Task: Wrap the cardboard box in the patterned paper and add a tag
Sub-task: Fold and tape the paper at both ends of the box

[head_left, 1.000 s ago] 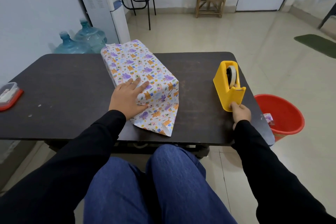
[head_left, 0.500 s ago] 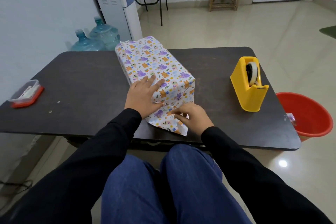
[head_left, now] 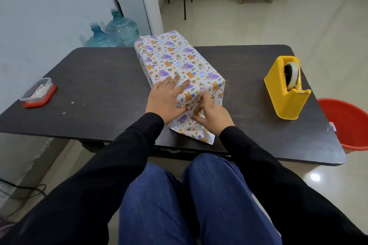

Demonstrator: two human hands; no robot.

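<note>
At your far left, a clear plastic container (head_left: 36,92) sits upside down on its red lid near the edge of the dark table (head_left: 103,85), and two blue water bottles (head_left: 114,33) stand on the floor behind it. The cardboard box, covered in the patterned paper (head_left: 175,59), lies lengthwise in the middle of the table, with loose paper sticking out past its near end toward you. Your left hand (head_left: 166,99) lies flat on the top of the paper near that end, fingers straight and spread. Just beside it, your right hand (head_left: 212,114) has its fingers curled against the paper at the near top edge; you cannot tell whether they pinch anything. Well apart to the right stands the yellow tape dispenser (head_left: 286,93). A red bucket (head_left: 350,123) sits on the floor past the table's right edge.
</note>
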